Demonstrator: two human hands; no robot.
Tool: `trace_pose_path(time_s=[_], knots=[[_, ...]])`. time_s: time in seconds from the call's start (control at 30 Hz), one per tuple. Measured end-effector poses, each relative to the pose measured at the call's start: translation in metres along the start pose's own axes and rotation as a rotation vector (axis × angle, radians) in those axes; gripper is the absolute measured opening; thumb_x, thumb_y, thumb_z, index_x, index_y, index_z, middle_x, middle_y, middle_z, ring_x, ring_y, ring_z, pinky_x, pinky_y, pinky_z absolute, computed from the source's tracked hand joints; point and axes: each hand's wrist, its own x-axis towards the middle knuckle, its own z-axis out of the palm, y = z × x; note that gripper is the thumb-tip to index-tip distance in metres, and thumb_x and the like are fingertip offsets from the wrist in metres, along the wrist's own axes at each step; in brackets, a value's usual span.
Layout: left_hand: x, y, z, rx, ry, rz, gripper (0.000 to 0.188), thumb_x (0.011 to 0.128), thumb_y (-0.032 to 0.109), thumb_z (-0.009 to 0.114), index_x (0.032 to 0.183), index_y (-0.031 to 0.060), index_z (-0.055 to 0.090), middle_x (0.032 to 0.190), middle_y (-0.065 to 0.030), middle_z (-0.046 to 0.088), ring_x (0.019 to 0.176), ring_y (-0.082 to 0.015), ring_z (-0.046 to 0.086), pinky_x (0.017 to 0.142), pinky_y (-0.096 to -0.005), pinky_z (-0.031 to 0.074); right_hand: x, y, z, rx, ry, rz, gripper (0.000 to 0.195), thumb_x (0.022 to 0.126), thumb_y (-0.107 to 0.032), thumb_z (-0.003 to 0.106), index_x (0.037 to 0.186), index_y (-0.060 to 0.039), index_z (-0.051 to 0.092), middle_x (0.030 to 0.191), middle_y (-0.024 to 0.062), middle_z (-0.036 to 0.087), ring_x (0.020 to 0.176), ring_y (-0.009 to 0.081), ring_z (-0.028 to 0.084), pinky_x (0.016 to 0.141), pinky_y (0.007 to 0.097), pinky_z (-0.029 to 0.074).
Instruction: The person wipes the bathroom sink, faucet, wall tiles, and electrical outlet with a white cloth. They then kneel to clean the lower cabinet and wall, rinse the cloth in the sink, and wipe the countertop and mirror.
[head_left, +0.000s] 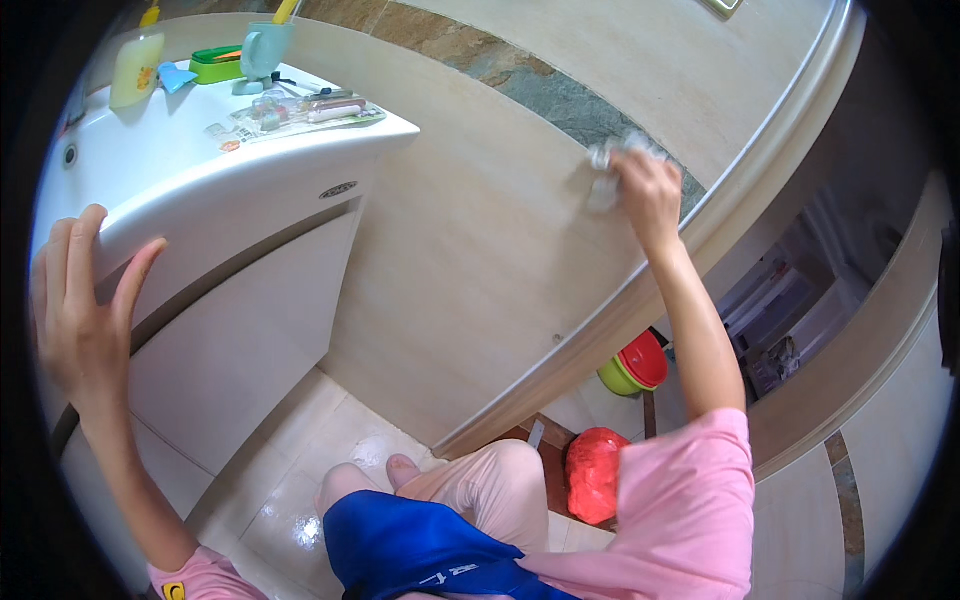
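Observation:
My right hand (651, 191) is raised at the tiled wall (480, 202), closed on a crumpled whitish wad (604, 193). The wad is blurred, so I cannot tell whether it is cloth, paper or plastic film. It lies at the lower edge of a band of brown and grey-green stone tile (517, 79). On the left, my left hand (86, 315) holds the front rim of a white washbasin (247, 169), its fingers over the edge and the thumb on the outer face. Part of that hand runs into the dark picture rim.
On the washbasin stand a soap pump bottle (137, 67), a green box (217, 66), a light-blue cup (266, 52) and packaged small items (307, 112). A door frame (570, 352) rises at right. Beyond it are a red plastic bag (592, 476) and red and green basins (634, 364). The floor tiles (300, 442) shine.

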Motion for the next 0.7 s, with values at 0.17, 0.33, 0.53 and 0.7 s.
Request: trace_pose_path(time_s=[0.17,0.33,0.53,0.7], knots=[[-0.001,0.006,0.0,-0.056,-0.021,-0.032,0.053,0.073,0.042,0.071,0.116,0.0163,0.055,0.105,-0.0055,0.058,0.094,-0.0216,0.06,0.073,-0.0288,0.055,0.042,0.044,-0.022,0.024,-0.08,0.218,0.011,0.082,-0.018,0.059,0.088,-0.0151,0.069,0.092,0.0012,0.065,0.079,0.0198,0.063,0.076,0.0347,0.044],[-0.007,0.002,0.009,-0.134,-0.018,0.016,0.053,0.074,0.035,0.071,0.12,0.0168,0.053,0.109,-0.0075,0.057,0.093,-0.0232,0.061,0.073,-0.029,0.056,0.045,0.004,-0.002,0.145,-0.008,-0.018,0.014,0.075,-0.007,0.058,0.083,-0.0156,0.066,0.086,-0.0006,0.062,0.082,0.0195,0.061,0.079,0.0323,0.043],[-0.019,-0.012,0.021,-0.053,-0.062,0.091,0.055,0.079,0.026,0.068,0.13,0.0249,0.048,0.132,-0.0035,0.044,0.108,-0.0159,0.055,0.076,-0.0209,0.053,0.023,0.021,-0.016,0.131,-0.067,0.021,0.016,0.074,-0.005,0.059,0.086,-0.0134,0.065,0.091,0.0027,0.063,0.084,0.022,0.061,0.08,0.0327,0.045],[-0.015,-0.012,0.017,-0.103,-0.064,0.185,0.057,0.076,0.018,0.071,0.128,0.0165,0.048,0.11,-0.0121,0.059,0.094,-0.0292,0.063,0.074,-0.0362,0.057,0.053,0.014,-0.008,0.152,-0.105,0.008,0.015,0.077,-0.006,0.058,0.089,-0.0124,0.065,0.094,0.0018,0.063,0.086,0.0233,0.061,0.081,0.0341,0.045]])
